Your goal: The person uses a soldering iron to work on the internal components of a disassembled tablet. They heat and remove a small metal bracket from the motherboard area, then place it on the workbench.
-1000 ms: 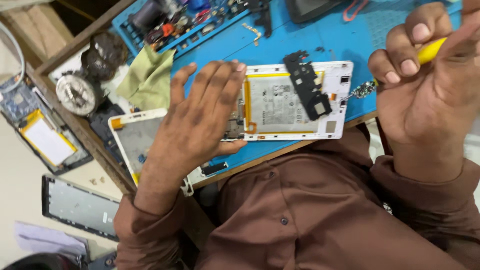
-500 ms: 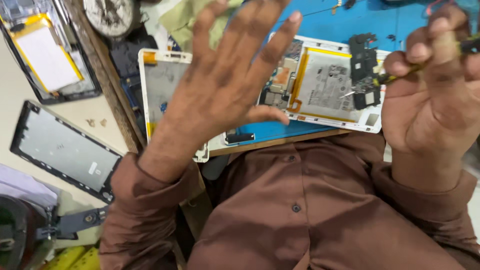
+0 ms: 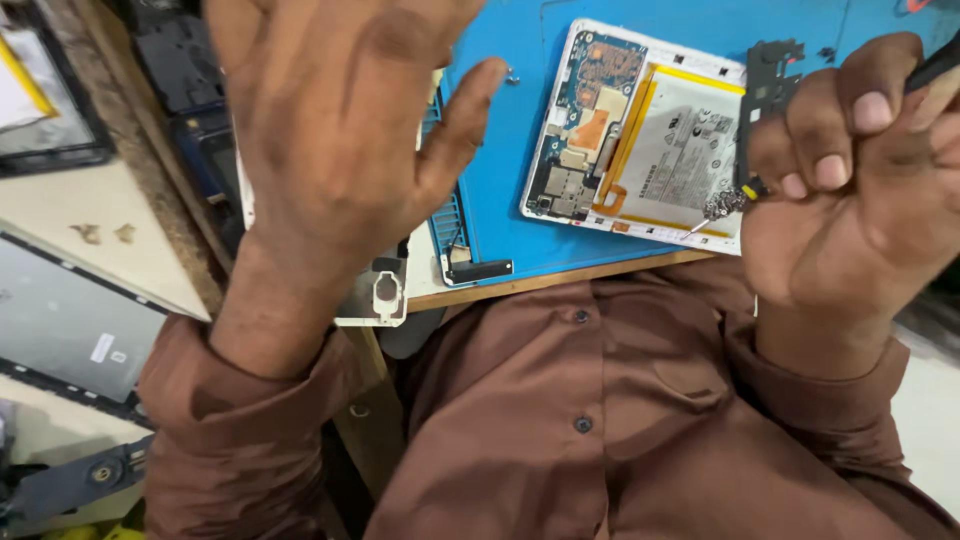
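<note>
At 9 o'clock, the raised left hand (image 3: 330, 130), fingers spread and holding nothing, hides most of a white frame (image 3: 385, 295) beneath it. At 3 o'clock, the right hand (image 3: 850, 210) is closed round a screwdriver (image 3: 935, 75), mostly concealed by the fist; its thin tip emerges toward 8 o'clock, touching the opened tablet (image 3: 640, 135). The tablet's long axis runs roughly 10 to 4 o'clock on a blue mat (image 3: 510, 140) near the wooden bench edge (image 3: 560, 282). A dark panel (image 3: 70, 320), cropped, lies at 8 o'clock.
</note>
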